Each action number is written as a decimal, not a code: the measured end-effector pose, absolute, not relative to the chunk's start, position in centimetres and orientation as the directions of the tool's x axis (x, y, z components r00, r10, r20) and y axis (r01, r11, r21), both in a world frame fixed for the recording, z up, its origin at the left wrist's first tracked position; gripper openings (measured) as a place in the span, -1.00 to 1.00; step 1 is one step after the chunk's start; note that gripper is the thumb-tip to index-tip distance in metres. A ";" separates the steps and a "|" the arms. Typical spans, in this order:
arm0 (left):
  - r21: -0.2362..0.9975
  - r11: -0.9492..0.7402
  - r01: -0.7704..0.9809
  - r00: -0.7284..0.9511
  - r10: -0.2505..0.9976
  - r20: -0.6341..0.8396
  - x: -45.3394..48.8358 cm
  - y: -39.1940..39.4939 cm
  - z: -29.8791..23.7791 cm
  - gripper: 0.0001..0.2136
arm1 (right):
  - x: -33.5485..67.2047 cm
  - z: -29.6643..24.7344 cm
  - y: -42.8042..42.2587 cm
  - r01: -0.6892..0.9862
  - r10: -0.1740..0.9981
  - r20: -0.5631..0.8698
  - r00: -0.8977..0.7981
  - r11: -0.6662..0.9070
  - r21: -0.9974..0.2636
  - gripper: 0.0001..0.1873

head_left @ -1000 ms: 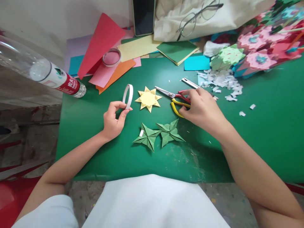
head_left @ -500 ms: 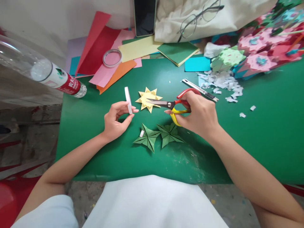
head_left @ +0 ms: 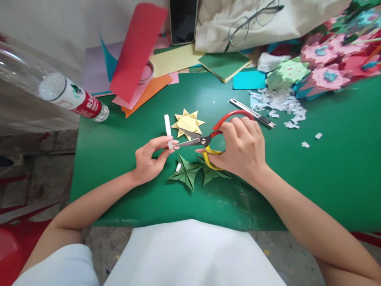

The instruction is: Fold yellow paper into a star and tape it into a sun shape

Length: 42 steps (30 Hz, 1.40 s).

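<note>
Between the fingertips of my left hand (head_left: 151,161) a narrow white strip (head_left: 168,129) stands upright; it looks like double-sided tape. My right hand (head_left: 242,145) grips scissors (head_left: 204,141) with one red and one yellow handle. Their blades are spread apart, and the lower blade's tip reaches the strip's bottom end at my left fingertips. Behind the blades lies a yellow folded paper star (head_left: 188,121). Nearer me is a green folded paper star (head_left: 186,173) with a small white piece (head_left: 178,167) on one point. A second green star (head_left: 211,174) is partly hidden under my right hand.
A utility knife (head_left: 251,113) lies beyond my right hand, near white paper scraps (head_left: 287,105). A plastic bottle (head_left: 86,104) leans in from the left. Coloured paper sheets, a tape roll (head_left: 151,73), a phone (head_left: 183,22), glasses (head_left: 238,31) and paper flowers (head_left: 327,75) line the back.
Both hands have come closer together, and the scissors have opened and moved left to the strip. At the back left, the red sheet has lifted over the tape roll and a blue sheet has curled up.
</note>
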<state>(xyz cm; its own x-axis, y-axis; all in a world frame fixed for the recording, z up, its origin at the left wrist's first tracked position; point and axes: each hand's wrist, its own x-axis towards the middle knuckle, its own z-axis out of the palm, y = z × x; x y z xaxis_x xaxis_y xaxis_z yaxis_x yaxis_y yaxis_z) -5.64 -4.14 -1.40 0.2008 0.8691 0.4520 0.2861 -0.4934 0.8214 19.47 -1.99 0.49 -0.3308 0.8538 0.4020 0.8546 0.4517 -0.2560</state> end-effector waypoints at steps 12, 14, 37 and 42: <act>0.772 -0.618 0.151 0.289 0.774 0.564 -5.6 -4.3 -1.9 -0.68 | 18.8 0.5 -2.8 0.861 0.745 0.510 -0.430 0.508 -0.017 -0.54; 0.735 -0.657 0.168 0.305 0.744 0.595 -5.7 -4.1 -1.9 -0.70 | 18.6 0.4 -2.9 0.868 0.687 0.577 -0.441 0.491 0.079 -0.57; 0.745 -0.644 0.175 0.269 0.759 0.593 -5.6 -3.6 -1.1 -0.83 | 18.0 2.5 -3.6 0.873 0.780 0.441 -0.444 0.487 0.018 -0.46; 0.775 -0.612 0.153 0.249 0.783 0.569 -5.6 -3.5 -1.1 -0.86 | 18.1 3.1 -3.2 0.873 0.785 0.412 -0.463 0.484 0.057 -0.43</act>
